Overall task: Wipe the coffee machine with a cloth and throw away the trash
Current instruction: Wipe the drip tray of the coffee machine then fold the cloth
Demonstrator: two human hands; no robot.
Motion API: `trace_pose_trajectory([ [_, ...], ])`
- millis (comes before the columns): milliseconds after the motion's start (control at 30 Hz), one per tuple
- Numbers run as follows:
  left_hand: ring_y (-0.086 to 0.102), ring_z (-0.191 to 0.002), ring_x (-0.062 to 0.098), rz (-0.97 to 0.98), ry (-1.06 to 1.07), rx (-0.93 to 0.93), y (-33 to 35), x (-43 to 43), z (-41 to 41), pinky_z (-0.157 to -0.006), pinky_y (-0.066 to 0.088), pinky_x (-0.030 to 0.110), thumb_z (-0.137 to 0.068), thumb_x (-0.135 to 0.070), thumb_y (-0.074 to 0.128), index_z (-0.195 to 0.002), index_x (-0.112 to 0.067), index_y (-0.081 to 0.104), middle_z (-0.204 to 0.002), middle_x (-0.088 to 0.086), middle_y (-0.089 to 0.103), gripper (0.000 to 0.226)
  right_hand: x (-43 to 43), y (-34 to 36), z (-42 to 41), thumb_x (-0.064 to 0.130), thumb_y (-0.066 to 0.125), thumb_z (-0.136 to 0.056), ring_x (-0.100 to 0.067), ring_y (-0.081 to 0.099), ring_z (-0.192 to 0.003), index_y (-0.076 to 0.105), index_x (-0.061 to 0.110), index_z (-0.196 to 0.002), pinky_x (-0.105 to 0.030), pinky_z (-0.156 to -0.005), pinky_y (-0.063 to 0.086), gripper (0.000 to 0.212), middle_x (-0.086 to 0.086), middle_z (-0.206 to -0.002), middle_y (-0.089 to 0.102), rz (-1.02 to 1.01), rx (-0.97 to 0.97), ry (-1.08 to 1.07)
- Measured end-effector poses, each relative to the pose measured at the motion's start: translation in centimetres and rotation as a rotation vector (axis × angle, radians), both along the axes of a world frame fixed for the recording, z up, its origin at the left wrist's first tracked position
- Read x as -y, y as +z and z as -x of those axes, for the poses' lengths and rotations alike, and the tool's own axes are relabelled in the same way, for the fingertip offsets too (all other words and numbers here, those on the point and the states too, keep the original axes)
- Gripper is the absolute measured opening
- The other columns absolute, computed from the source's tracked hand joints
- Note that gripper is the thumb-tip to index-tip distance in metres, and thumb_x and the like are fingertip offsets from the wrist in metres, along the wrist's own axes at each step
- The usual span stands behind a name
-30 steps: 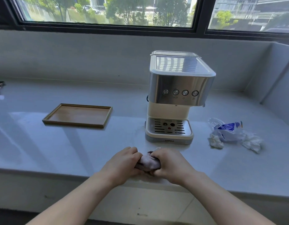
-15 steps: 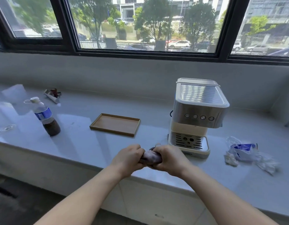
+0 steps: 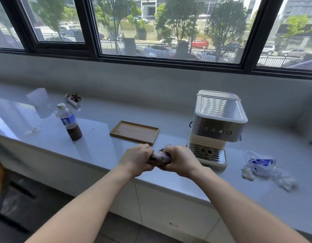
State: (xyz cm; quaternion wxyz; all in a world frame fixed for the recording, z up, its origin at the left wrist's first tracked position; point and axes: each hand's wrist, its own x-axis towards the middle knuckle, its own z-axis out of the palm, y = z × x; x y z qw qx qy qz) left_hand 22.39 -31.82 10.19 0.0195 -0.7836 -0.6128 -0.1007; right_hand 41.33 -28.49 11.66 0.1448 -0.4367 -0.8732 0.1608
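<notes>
Cloth (image 3: 159, 157): bunched roll just left of coffee machine (image 3: 216, 128), above the counter edge. Left hand (image 3: 136, 159) and right hand (image 3: 179, 161) both fisted round its ends. Likely soft, light, compressible; grip anywhere. Trash (image 3: 263, 170) lies right of machine.

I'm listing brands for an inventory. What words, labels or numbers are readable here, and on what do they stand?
No text here can be read.
Bottle: blue label, print too blurred to read.
Coffee machine: no legible print on its front or base.
Blue and white wrapper among the trash: print too blurred to read.
</notes>
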Motion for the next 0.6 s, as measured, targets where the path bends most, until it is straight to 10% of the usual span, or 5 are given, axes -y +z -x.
trace_pose_trajectory([
  [600, 0.055, -0.092, 0.024, -0.008, -0.088, -0.013, 1.9, -4.4, 13.4, -0.065, 0.041, 0.034, -0.08, -0.033, 0.064, -0.096, -0.013, 0.06, -0.098, 0.003, 0.06, 0.026, -3.0, 1.0, 13.1, 0.042, 0.073, -0.075, -0.02, 0.064, -0.079, 0.071, 0.026, -0.1, -0.033, -0.067, 0.052, 0.03, 0.004, -0.091, 0.072, -0.021, -0.045, -0.1],
])
